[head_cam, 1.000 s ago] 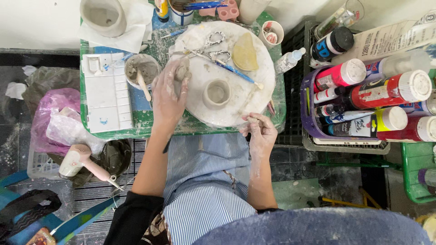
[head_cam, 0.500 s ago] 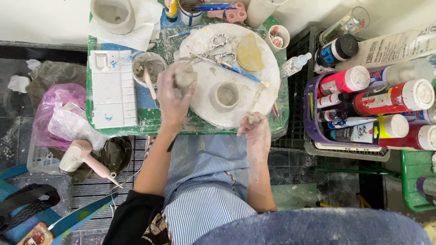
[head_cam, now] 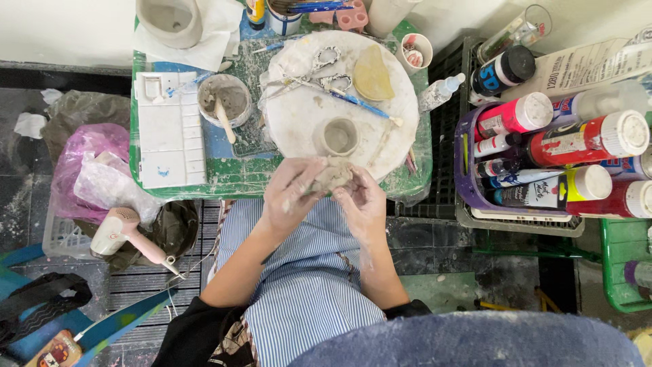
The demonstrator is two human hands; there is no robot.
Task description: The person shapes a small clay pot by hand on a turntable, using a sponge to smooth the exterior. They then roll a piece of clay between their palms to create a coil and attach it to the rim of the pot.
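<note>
Cup [head_cam: 339,136] on disc [head_cam: 299,115], palette [head_cam: 170,132] left

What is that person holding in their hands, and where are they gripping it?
A lump of grey clay, pinched between both hands: the left hand grips its left side, the right hand its right side, just above the table's near edge.

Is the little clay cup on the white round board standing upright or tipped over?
Upright. The clay cup sits on the round board with its open mouth facing the camera, rim a full circle, just beyond both hands.
</note>
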